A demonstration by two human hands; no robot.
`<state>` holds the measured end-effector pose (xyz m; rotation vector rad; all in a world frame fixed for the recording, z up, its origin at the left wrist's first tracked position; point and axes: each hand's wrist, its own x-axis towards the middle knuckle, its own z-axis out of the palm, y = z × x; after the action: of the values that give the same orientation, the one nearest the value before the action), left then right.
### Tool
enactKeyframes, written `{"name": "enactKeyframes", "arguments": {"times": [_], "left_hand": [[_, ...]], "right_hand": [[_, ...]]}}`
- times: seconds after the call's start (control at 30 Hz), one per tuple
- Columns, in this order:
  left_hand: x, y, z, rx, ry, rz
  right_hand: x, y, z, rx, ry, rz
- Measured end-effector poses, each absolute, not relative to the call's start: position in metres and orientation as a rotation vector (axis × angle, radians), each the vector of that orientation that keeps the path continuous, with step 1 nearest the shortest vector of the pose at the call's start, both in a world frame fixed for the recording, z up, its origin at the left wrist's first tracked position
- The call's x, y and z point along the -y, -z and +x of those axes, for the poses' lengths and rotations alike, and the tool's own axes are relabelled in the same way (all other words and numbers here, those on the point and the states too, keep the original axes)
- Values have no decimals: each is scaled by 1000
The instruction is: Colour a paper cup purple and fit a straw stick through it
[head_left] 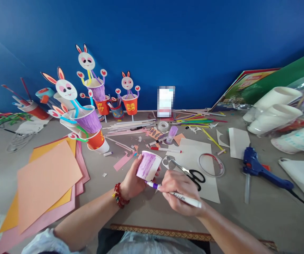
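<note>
My left hand [132, 178] is wrapped round a white paper cup [149, 165], which it holds tilted above the table. Streaky purple colour covers most of the cup's visible side, and a strip at the right is white. In my right hand [180, 190] is a purple acrylic marker [186, 200] with a white barrel. Its tip is at the cup's lower edge; whether it touches I cannot tell. Black-handled scissors [196, 176] lie just beyond my right hand, partly on a white sheet [207, 190]. A red marker [166, 150] lies behind the cup.
Rabbit-faced cup figures [88, 120] stand at the back left, behind stacked coloured paper [48, 183]. To the right are a roll of tape [222, 169], a blue glue gun [260, 171] and bagged paper cups [276, 116]. Paper scraps [125, 160] and sticks [131, 126] litter the middle.
</note>
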<state>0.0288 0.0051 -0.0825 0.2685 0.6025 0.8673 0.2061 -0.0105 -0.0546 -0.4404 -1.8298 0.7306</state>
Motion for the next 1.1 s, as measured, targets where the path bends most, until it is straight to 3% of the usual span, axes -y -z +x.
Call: {"name": "enactKeyframes", "arguments": {"times": [1.1], "left_hand": [[-3,83,30,-765,-904,414]], "right_hand": [[13,49,204,1836,-732,-511]]}}
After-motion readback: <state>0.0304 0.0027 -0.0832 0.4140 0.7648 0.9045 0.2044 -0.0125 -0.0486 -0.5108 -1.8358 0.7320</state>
